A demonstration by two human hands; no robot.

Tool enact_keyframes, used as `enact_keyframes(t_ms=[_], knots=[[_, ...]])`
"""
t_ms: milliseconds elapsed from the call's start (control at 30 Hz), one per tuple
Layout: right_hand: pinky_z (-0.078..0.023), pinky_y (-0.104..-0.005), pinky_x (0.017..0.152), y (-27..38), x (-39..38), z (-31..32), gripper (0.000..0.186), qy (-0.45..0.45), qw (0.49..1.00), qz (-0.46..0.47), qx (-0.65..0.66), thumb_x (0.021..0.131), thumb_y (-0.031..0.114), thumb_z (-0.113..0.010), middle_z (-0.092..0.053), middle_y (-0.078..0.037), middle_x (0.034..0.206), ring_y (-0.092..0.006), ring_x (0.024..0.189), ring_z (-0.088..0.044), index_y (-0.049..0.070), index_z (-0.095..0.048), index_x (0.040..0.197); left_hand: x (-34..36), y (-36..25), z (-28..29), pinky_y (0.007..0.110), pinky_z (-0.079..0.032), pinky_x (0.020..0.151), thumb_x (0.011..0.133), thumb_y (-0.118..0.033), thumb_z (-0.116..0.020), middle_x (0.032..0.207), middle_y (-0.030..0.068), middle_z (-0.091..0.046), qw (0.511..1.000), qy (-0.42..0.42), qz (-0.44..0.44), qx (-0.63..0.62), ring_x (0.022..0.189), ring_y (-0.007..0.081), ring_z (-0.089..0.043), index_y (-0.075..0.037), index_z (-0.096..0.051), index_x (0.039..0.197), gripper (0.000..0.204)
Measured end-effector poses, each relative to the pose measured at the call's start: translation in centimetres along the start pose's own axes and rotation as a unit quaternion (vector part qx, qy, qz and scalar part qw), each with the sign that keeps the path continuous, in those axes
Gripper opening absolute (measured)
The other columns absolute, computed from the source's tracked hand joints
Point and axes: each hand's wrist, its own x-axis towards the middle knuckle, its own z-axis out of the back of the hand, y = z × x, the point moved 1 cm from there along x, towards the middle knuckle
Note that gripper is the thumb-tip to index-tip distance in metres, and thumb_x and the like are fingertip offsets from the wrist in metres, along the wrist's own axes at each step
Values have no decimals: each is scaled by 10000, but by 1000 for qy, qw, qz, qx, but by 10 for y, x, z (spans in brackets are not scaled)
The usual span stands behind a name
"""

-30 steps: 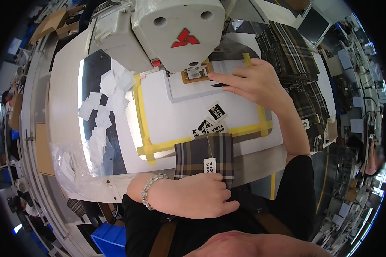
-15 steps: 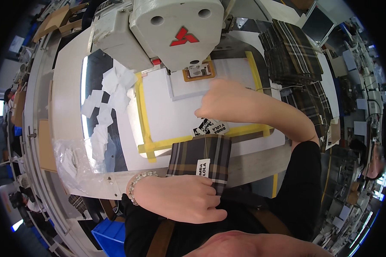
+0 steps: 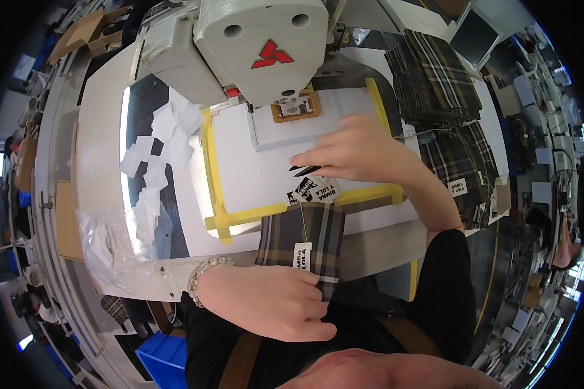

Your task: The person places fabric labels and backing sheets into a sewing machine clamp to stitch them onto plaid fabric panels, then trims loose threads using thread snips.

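My left hand (image 3: pixel 269 301), with a beaded bracelet at the wrist, is closed over the near end of a dark plaid cloth piece (image 3: pixel 315 227). A white label (image 3: pixel 302 255) with black print lies on that cloth, and a thin thread runs up from it. My right hand (image 3: pixel 353 152) pinches a small black piece (image 3: pixel 305 171), seen nearly edge-on, perhaps a label. Just below those fingers, a small heap of black and white labels (image 3: pixel 315 190) rests on the taped white work area, touching or close to the cloth's far edge.
A sewing machine head (image 3: pixel 263 48) stands over a brown-framed clamp (image 3: pixel 296 107). Yellow tape (image 3: pixel 212 162) borders the white surface. Loose white paper pieces (image 3: pixel 150 172) and a clear plastic bag (image 3: pixel 107 243) lie left. Stacked plaid pieces (image 3: pixel 435 78) stand right; a blue crate (image 3: pixel 162 360) is lower left.
My right hand has moved slightly right and opened out from a bent-over pose; a black piece now shows between its fingers. The left hand stays on the cloth. The whole view has shifted a little.
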Motion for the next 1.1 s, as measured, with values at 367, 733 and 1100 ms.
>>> enact_keyframes(t_ms=[367,733,1100], knots=[[-349,-298,589,-1,-9,-8,331,-82,996,-22,-13,802,333,-737,-579,60,666,-161,552,-469,284,-720,1129,4,3,-4,288,-393,573,824,-147,-628,665,13,-491,1000,21,-1,-2,598,182,-524,-55,-551,878,132],[-329,-289,589,-3,-11,-34,334,-82,996,-21,9,794,332,-737,-569,61,647,-148,551,-468,275,-716,1123,9,5,-8,318,-423,595,794,-143,-620,617,23,-509,999,18,20,-28,601,215,-564,-37,-532,864,154],[-309,-285,561,-1,-20,-18,312,-84,993,8,-84,762,265,-725,-501,66,628,-126,524,-431,271,-725,1074,6,0,-9,281,-386,568,842,-142,-606,650,-5,-483,1000,-6,1,-9,580,165,-511,-73,-548,847,90]])
